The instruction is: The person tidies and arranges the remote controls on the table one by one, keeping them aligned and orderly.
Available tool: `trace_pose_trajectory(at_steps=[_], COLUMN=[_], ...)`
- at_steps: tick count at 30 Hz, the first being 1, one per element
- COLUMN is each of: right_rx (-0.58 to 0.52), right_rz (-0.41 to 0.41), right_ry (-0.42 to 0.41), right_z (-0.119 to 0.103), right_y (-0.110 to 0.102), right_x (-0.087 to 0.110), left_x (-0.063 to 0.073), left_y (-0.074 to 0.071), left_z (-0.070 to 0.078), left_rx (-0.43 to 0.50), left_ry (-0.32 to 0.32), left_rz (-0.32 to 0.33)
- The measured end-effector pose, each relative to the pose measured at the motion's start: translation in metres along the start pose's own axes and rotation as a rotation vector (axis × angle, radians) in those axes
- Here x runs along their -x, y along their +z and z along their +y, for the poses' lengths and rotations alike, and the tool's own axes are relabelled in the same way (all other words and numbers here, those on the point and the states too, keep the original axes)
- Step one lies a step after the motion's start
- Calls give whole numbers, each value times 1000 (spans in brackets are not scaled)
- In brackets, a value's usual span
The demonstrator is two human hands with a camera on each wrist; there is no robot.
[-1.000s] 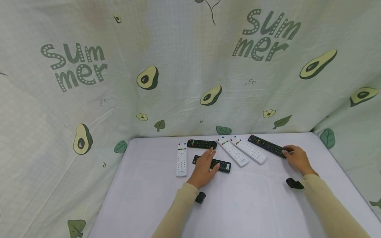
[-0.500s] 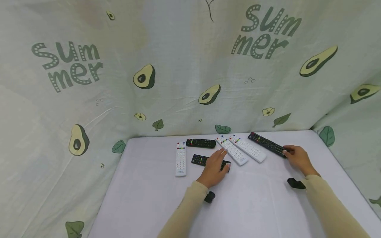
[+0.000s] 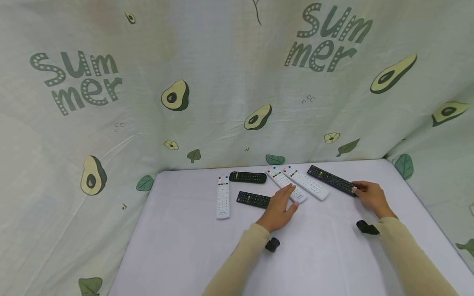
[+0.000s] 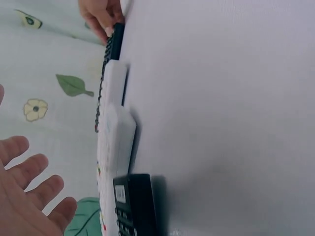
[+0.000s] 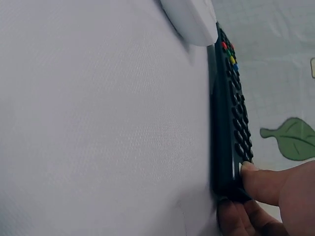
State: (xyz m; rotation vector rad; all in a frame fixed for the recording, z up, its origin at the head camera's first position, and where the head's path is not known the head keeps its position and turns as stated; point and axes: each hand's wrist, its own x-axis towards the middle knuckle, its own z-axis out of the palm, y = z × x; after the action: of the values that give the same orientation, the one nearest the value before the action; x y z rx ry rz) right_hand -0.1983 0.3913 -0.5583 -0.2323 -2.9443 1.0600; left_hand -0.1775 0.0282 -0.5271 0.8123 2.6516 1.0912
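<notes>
White table (image 3: 314, 255): right hand (image 3: 372, 199) pinches near end of rightmost black remote (image 3: 331, 179); lowering left hand (image 3: 278, 209) (fingers spread) might skew the white remote (image 3: 280, 178) beneath.

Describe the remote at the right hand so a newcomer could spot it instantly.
On the pale table, look right along the far edge. The black remote slants there, its near end pinched by the right hand. Unlike the white remote beside it, it is black and held.

Head view looks forward-down; close wrist views skim the tabletop (image 3: 318, 255)
</notes>
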Motion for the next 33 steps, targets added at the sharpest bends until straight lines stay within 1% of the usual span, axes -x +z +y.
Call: trace_pose_trajectory(at_steps=[8, 15, 21, 25, 29, 33], right_rx=[12, 3, -12, -10, 9, 15], right_rz=[-16, -27, -41, -54, -46, -36], right_ry=[38, 93, 110, 121, 108, 107], right_z=[0, 1, 4, 6, 9, 13], right_y=[-6, -10, -14, -16, -18, -19], right_x=[8, 18, 24, 28, 32, 38], left_x=[-5, -10, -14, -16, -18, -19], left_y=[9, 17, 22, 24, 28, 32], left_z=[8, 11, 16, 20, 22, 23], left_rx=[67, 95, 110, 110, 105, 124], left_ry=[-15, -18, -18, -10, -8, -5], left_rz=[-22, -31, -37, -55, -68, -85])
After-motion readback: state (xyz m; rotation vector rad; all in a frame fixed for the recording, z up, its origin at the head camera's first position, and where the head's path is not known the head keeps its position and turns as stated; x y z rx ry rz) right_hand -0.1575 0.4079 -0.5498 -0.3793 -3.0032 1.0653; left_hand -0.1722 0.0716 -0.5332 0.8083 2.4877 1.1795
